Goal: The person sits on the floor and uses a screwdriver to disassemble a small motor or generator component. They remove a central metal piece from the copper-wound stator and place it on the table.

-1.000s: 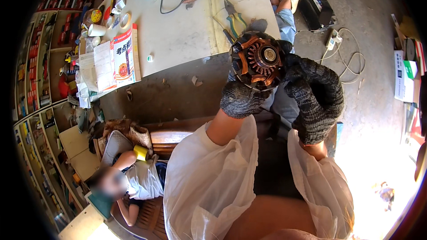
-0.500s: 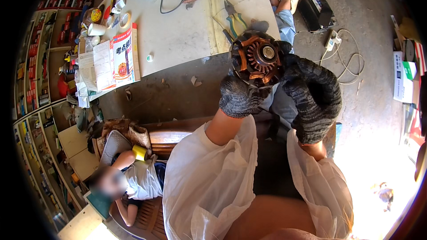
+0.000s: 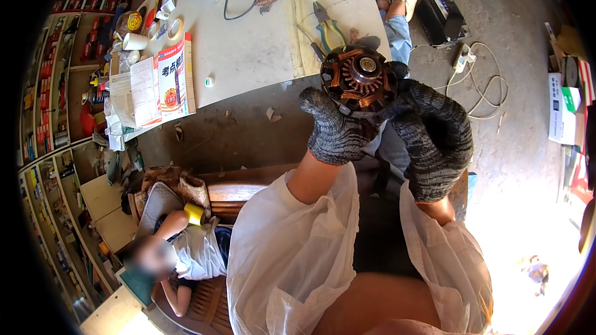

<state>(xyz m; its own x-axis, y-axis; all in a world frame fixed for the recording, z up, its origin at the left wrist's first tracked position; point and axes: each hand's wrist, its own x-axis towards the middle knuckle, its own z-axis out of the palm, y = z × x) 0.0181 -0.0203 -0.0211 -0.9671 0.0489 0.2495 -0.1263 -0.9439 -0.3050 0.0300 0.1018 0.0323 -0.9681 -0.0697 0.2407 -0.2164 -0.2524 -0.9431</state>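
A round motor part [image 3: 357,80] with copper windings and a metal hub is held in front of me, near the worktable's front edge. My left hand [image 3: 334,129], in a grey knit glove, holds it from below, thumb stretched out to the left. My right hand [image 3: 433,139], gloved alike, grips its right and lower side with bent fingers. Just beyond the part, pliers [image 3: 329,28] and another dark-handled tool [image 3: 315,46] lie on the pale worktable [image 3: 242,49].
Books [image 3: 174,77], tape rolls [image 3: 175,28] and a cup [image 3: 135,41] stand at the table's left. Another person [image 3: 198,251] reclines on a bench at lower left beside shelving [image 3: 43,93]. Someone's legs [image 3: 397,28] show beyond the table. A battery [image 3: 441,18], power strip [image 3: 464,57] and boxes [image 3: 562,105] are rightward.
The part has turned and tilted slightly in my hands. My left thumb has lifted away from it to the left, and my right hand has shifted slightly left.
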